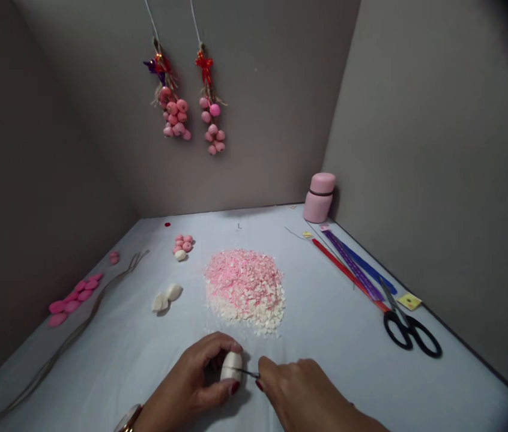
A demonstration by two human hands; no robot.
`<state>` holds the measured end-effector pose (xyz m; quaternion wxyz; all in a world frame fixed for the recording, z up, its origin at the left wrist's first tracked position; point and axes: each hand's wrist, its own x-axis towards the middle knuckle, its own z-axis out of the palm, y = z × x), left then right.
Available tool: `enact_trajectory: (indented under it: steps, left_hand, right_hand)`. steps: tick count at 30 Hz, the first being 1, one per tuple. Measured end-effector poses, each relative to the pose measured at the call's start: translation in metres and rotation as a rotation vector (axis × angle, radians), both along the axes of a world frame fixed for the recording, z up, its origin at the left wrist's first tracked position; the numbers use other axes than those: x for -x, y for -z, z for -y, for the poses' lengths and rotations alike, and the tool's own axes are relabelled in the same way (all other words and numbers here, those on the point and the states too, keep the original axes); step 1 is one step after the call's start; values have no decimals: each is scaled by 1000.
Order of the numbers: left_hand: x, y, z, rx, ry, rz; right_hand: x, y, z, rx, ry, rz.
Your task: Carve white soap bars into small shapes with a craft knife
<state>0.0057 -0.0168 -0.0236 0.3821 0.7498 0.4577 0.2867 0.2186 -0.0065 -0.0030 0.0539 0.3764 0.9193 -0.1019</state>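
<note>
Near the front edge, my left hand is closed around a smooth white oval piece, thumb on the near side and fingers on the far side. My right hand pinches a thin dark tool with a narrow blade. The blade's end lies against the oval's right side, where a dark line runs across it. Most of the tool's handle is hidden in my fingers. Just beyond my hands spreads a heap of pink and white shavings. Two white pieces lie to the left of the heap.
Pink pieces and long dry strands lie at left; a pink cluster lies behind. Black-handled scissors, red ribbon and purple ribbon lie at right. A pink jar stands behind; strung ornaments hang above.
</note>
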Motion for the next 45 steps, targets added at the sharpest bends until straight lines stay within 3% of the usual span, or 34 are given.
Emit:
enact_trajectory:
  steps: [12, 22, 39, 45]
  left_hand:
    - [0, 5, -1, -20, 21, 43]
    - [-6, -7, 1, 15, -2, 14]
    - [-7, -9, 2, 47, -26, -43]
    - [-7, -10, 2, 41, -18, -44]
  right_hand:
    - [5, 21, 2, -73, 15, -53]
    - [2, 13, 3, -42, 36, -13]
    - [0, 9, 9, -78, 61, 1]
    - [2, 0, 10, -52, 52, 24]
